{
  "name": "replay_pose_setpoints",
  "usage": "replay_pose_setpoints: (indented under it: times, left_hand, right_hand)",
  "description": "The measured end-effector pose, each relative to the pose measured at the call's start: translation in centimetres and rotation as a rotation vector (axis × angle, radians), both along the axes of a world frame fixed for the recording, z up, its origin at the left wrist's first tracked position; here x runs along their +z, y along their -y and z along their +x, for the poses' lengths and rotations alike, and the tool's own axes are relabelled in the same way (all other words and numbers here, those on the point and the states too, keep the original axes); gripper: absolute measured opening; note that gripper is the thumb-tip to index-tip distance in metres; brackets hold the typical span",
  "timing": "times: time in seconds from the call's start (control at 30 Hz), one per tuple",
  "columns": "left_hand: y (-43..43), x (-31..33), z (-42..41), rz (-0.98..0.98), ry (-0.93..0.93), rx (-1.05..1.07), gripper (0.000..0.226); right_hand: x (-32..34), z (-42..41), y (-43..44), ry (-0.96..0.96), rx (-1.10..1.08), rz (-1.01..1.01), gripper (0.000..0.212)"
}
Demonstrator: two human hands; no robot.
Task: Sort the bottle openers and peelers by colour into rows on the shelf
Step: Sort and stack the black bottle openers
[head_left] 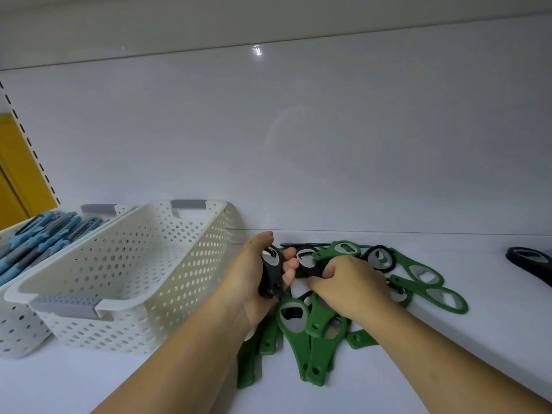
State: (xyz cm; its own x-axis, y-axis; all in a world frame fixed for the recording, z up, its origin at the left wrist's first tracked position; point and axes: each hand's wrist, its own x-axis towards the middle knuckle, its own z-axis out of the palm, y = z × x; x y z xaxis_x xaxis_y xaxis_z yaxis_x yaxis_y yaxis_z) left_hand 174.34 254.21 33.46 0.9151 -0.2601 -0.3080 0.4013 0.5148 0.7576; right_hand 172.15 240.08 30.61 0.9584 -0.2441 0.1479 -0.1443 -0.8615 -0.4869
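While left hand [248, 282] grips black opener [270, 276] | right hand [352, 288] pinches second opener [305, 259] (black)

Just right of the white basket [179, 294], the right hand [349, 285] covers the middle of the green opener pile [301, 333] and hides the handle of the black opener [307, 261] it pinches. The palm of the left hand [251, 279] conceals how many black pieces are in its held stack [270, 273]. Far right of the basket a dark opener [531, 261] is cut by the picture's edge; left of it, a second basket [18, 333] of blue peelers [44, 234] is cut off likewise.
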Motion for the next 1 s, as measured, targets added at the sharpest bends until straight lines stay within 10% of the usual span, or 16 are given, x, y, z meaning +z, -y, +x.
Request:
replay_pose_setpoints:
  times: [0.4,0.5,0.63,0.8,1.0]
  left_hand:
    - [0.4,-0.5,1.0,-0.066,0.106,0.236,0.017]
    - [1.0,-1.2,0.4,0.009,0.16,0.083,0.047]
    - [1.4,-1.4,-0.3,0.078,0.254,0.026,0.06]
    - [1.6,-0.8,-1.3,0.178,0.438,0.059,0.028]
    - [2.6,-0.2,-3.2,0.176,0.575,-0.017,0.02]
  right_hand:
    - [1.1,-0.9,0.4,0.576,0.114,0.132,0.014]
    - [1.2,-1.7,-1.0,0.628,0.247,0.038,0.01]
    - [1.3,-2.2,-1.3,0.479,0.443,0.11,0.043]
    - [1.8,-2.9,-0.6,0.256,0.397,0.696,0.006]
    - [3.6,-3.1,1.3,-0.144,0.411,0.541,0.027]
